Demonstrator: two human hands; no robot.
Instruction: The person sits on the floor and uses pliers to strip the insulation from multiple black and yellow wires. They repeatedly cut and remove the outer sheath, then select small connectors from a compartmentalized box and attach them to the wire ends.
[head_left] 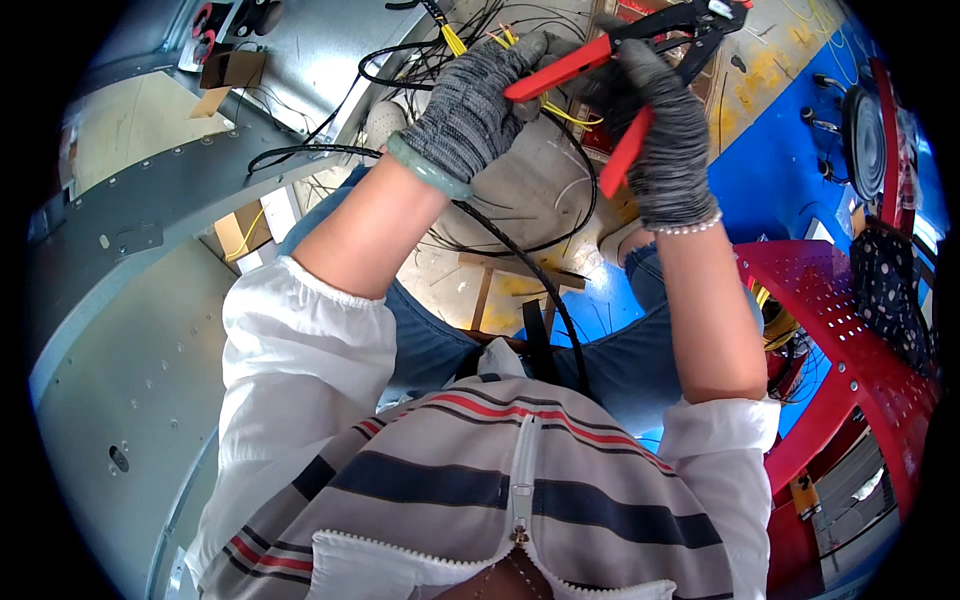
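My left hand (470,105), in a grey knitted glove, is closed around thin yellow wires (572,116). Bare copper-coloured ends show just above its fingers. In my right hand (662,150), gloved alike, is a crimping tool (575,68) with red handles and a black head. The handles are spread apart, one reaching across to my left fingertips and the other below my right palm. The tool's jaws point up and right; whether they hold anything cannot be made out. A thick black cable (505,238) runs beneath my left wrist and down towards my lap.
To the left stands a grey metal cabinet frame (120,235), with a small open cardboard box (232,72) beyond it. Loose black cables and wire offcuts litter the floor between my legs. A red perforated metal stand (820,285) and a round-seated stool (863,140) are at the right.
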